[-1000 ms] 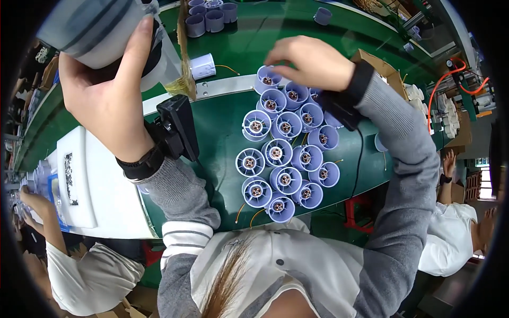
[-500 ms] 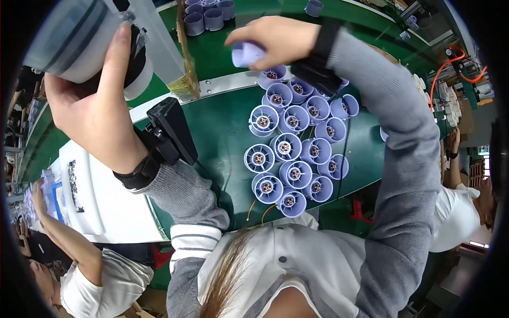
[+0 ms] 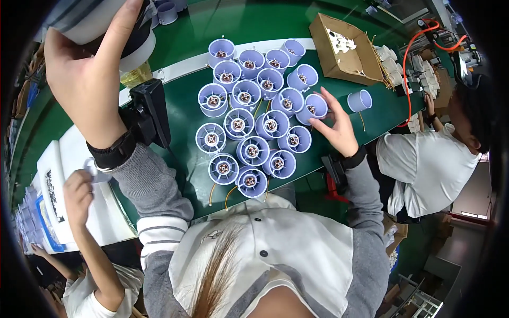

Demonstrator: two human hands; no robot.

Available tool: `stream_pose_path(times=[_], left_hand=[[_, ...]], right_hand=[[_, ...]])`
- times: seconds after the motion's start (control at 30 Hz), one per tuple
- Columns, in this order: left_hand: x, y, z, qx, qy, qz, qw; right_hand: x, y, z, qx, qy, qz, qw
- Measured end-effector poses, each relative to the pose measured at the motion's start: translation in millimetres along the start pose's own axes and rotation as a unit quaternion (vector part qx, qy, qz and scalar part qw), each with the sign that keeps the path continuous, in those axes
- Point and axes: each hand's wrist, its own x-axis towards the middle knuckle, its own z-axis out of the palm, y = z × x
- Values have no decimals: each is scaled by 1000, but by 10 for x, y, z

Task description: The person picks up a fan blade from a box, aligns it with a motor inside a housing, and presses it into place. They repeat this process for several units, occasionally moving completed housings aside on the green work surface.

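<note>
My left hand [image 3: 87,79] is raised at the upper left. Its fingers and thumb are wrapped round a large white and grey cylinder [image 3: 87,21] with a black part, partly cut off, its kind not clear. My right hand [image 3: 342,130] has thumb and fingertips on either side of a lavender cup-shaped housing [image 3: 312,109], tilted at the right edge of a group. Several more such housings [image 3: 238,124] stand close together on the green table, mouths up, each showing spokes and a small motor-like core. Thin wires stick out at the near side.
A cardboard box [image 3: 344,66] with white parts stands at the back right. One lone housing [image 3: 359,100] lies beyond my right hand. A green belt [image 3: 238,21] runs behind a metal rail [image 3: 185,68]. Co-workers sit left and right; a red hose [image 3: 407,69] hangs at right.
My right hand has come from above the far belt, where it held a lavender housing, to the group's right edge. My left hand keeps its cylinder. The view has shifted rightward.
</note>
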Motion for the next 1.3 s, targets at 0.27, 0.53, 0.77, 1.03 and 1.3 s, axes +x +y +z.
stream_pose_path(times=[0.27,0.53,0.77,1.03,1.3], left_hand=[[-128,195,300,2,15,55,998],[-162,277,129,51,-4,27,998],[-112,330,127,76,1,5,997],[-37,287,-16,51,-27,-16,998],[36,341,-11,12,6,-37,999]], right_hand=[[-304,-41,373,23,-1,-184,983],[-128,-57,351,16,46,-216,975],[73,891,-611,-263,349,-44,898],[115,166,-313,-60,33,-158,985],[1384,-144,-504,-169,-58,-240,954]])
